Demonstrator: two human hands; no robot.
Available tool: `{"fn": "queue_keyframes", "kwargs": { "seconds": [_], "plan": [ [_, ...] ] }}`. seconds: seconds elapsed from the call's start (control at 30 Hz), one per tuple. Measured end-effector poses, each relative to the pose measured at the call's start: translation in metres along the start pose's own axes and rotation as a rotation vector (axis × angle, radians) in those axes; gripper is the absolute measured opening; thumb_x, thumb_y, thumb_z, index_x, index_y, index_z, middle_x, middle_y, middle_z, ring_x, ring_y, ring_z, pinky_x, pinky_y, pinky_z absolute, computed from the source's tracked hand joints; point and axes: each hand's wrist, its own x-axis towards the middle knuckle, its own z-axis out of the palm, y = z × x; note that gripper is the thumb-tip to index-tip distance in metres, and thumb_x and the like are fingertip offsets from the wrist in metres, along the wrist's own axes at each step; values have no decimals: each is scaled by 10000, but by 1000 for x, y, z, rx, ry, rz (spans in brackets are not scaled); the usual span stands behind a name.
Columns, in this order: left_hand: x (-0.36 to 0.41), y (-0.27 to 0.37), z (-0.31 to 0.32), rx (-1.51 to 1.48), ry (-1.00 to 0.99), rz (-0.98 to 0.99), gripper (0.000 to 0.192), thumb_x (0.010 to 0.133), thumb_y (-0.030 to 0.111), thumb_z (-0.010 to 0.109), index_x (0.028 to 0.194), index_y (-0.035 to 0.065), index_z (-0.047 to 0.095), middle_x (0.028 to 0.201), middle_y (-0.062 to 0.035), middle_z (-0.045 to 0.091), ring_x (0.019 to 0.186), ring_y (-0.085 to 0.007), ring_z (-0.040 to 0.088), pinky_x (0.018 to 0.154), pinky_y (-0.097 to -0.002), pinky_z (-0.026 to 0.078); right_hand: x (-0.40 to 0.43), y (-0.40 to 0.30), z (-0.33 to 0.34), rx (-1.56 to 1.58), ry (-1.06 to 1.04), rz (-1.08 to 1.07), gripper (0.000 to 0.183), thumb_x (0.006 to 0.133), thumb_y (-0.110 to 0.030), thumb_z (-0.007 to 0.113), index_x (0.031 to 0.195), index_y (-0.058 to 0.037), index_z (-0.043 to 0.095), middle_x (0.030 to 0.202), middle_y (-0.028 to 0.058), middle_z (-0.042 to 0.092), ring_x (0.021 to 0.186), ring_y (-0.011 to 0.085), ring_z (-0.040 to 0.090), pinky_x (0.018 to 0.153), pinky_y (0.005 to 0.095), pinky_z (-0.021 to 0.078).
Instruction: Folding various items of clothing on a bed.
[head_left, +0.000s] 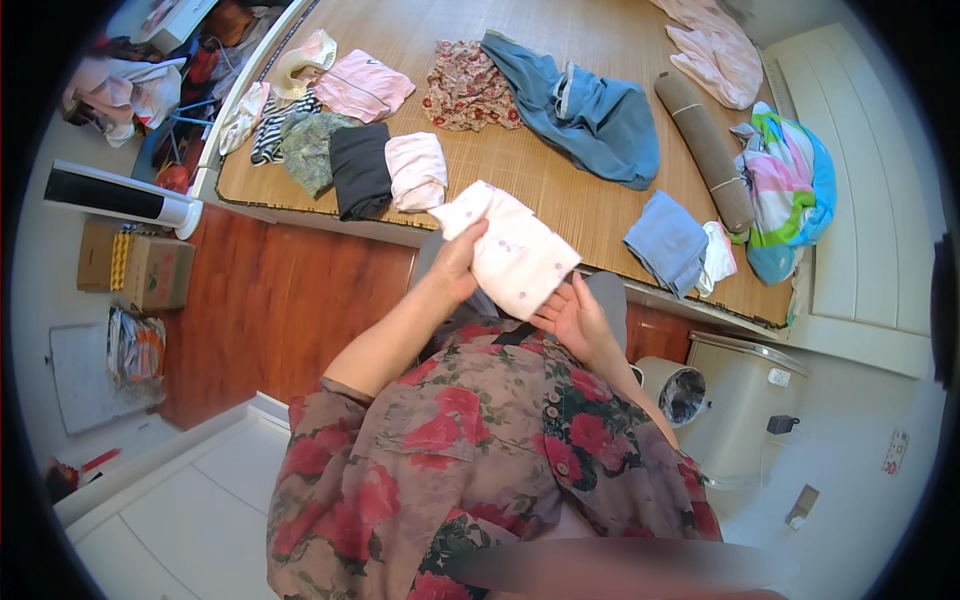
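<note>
Over my lap I hold up a partly folded white garment (517, 251) with small purple-pink prints. My left hand (463, 262) grips its left edge, thumb on top. At the lower right corner, my right hand (574, 311) supports the cloth with fingers underneath. Beyond it on the bed mat (480, 161), a folded pale pink garment (417, 171) lies beside folded black cloth (361, 171). Toward the right front edge rests a folded blue garment (666, 241), with a small white cloth (717, 257) against it.
Blue trousers (592, 120) and a red floral garment (469, 86) lie loose farther back. Pink clothing (365, 85) and green patterned cloth (311, 146) sit at left. A brown bolster (703, 150) lies near a colourful quilt (787, 187). A bin (675, 390) stands at right, cardboard boxes (157, 271) at left.
</note>
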Motion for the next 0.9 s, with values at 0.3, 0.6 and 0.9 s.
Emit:
{"fn": "queue_keyframes", "kwargs": {
  "seconds": [0.3,0.6,0.9],
  "plan": [
    [61,154,-35,486,-120,212,372,865,166,628,1204,27,564,1087,-102,656,974,-232,651,861,-375,528,-1,-14,-15,-127,77,48,446,1011,-353,360,1225,20,478,1123,189,622,900,243,647,748,337,537],
    [122,89,-97,1538,321,793,484,798,291,631,1184,4,581,1075,-229,639,1024,-377,608,906,-408,465,21,-25,-39,-262,178,53,341,993,-278,439,1158,11,511,1082,186,634,800,228,667,666,318,556],
    [153,-10,-78,2294,-128,354,817,824,401,640,1404,-23,252,1474,-227,239,1341,-370,296,1056,-434,363,139,-110,-107,-1285,435,-421,299,918,-235,536,1120,-25,602,1078,207,619,842,307,663,708,373,547]
  ]
}}
